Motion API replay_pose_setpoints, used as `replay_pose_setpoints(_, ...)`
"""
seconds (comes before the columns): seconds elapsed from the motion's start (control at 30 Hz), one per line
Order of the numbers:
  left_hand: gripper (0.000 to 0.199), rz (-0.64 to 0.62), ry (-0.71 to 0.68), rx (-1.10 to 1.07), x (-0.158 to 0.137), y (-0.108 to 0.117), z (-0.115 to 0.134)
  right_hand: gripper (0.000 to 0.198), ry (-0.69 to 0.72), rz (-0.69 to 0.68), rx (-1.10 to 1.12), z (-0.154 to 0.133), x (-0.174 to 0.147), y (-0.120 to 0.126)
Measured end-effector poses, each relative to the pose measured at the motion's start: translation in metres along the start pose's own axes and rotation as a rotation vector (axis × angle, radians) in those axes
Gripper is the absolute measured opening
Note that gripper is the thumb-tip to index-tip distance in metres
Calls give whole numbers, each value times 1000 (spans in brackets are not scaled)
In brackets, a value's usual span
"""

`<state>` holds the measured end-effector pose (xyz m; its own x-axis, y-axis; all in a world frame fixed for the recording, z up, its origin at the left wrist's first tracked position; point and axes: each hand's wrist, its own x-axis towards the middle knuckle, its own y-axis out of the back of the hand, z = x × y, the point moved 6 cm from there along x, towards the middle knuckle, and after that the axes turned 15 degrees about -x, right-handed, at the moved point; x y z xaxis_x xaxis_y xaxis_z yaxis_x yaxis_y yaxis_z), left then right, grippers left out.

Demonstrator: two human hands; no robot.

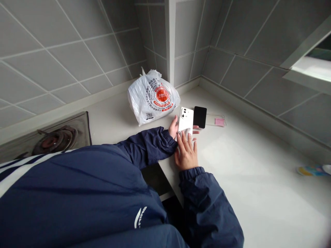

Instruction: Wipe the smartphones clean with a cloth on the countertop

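A white smartphone lies back side up in my left hand, the camera lenses toward its top. The left thumb runs along one edge and the fingertips show past the other edge, so that hand is closed around the phone. My right hand rests on the lower part of the phone's back with its fingers stretched out. Just beyond the phone is a flat black rectangular thing with rounded corners; its kind is unclear. Beside that lies a clear phone case with a pink slip in it.
A white plastic bag with red print stands against the tiled wall. A gas stove burner is on the left. The pale countertop reaches to the right, where a colourful packet lies near the wall.
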<state>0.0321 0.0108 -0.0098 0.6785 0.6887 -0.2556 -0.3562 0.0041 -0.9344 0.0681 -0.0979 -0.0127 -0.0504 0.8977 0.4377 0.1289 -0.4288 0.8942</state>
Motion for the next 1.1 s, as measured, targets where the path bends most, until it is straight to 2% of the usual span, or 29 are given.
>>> replay_pose_setpoints(0.13,89,12,-13,-8,0,1,0,71,-76,-4,-6,5,-1,-1)
replay_pose_setpoints(0.27,92,-15,40,-20,2,2,-2,72,23,13,-8,0,-1,-1)
replay_pose_setpoints(0.4,90,-29,9,-37,2,2,0,76,-72,7,-17,4,0,-1)
replay_pose_setpoints(0.53,95,-35,37,-3,2,2,-2,72,34,26,4,-2,0,0)
replay_pose_setpoints(0.67,95,-49,12,46,3,2,-1,73,-71,-3,-10,6,-1,-3)
replay_pose_setpoints(0.8,97,-56,44,35,2,3,0,79,25,11,-5,-3,2,-1)
replay_pose_setpoints(0.93,97,-78,68,-3,-1,3,-2,84,65,-46,-29,-7,14,1)
replay_pose_setpoints(1.03,101,-44,104,-37,-3,3,-10,84,45,-74,-29,-6,31,7)
replay_pose_setpoints(1.1,93,-5,91,-114,-4,1,-16,86,26,-93,-25,-5,44,11)
